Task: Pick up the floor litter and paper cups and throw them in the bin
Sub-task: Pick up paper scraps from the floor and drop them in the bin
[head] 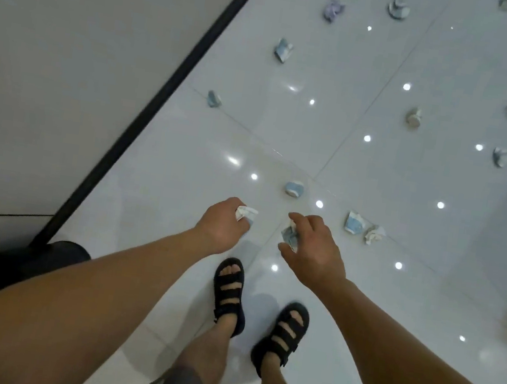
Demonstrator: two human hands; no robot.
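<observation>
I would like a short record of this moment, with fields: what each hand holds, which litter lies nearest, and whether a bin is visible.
left hand: holds white crumpled paper
right hand: holds blue-and-white crumpled paper
nearest litter: crushed blue cup just ahead of the hands; torn cup beside paper ball, to the right
farther litter: several more pieces scattered over the tiled floor
bin: none clearly seen; black round object by the wall, cannot tell what it is
feet: black sandals
</observation>
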